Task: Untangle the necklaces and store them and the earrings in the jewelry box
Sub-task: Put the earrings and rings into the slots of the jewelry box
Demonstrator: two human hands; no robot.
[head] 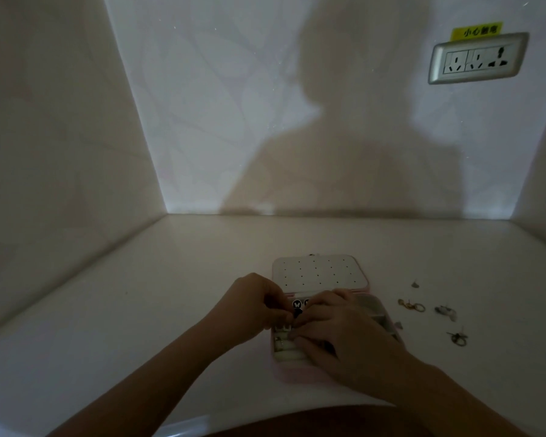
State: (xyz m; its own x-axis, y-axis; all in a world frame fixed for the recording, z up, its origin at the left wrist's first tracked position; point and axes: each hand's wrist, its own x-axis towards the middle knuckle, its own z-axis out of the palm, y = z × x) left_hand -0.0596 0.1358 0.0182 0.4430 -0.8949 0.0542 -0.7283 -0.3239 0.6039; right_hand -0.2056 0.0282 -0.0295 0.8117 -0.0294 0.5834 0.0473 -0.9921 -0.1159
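Nearest, both forearms reach in over the tabletop (139, 310) and meet above the open jewelry box (281, 356). The right hand (344, 329) lies across most of the box's base with its fingers bent downward. Whether its grip actually pinches anything cannot be told in this dim light. The left hand (259, 307) comes in from the box's left edge. Its grip is narrow, with the fingers curled tight and the tips closing on a small dark piece (297, 314), which it seems to pinch. That piece sits between the two hands, over the left part of the base and just short of the hinge. It is black and rounded, and too small to make out further. A similar dark butterfly-shaped piece (296, 304) lies just behind it.

The box runs lengthwise away from the person, and its lid (320, 272) lies flat just beyond the fingertips. The lid is pale and dotted with rows of small holes. My guess is that any seating move goes either down into the base compartments or forward to those holes.

The loose earrings (412, 305) lie scattered on the tabletop to the box's right, apart from one another. They are thin metallic rings and studs, and the right hand is nearer to them. No necklace shows plainly.

Farther off, a wall socket (478, 58) sits high on the right.
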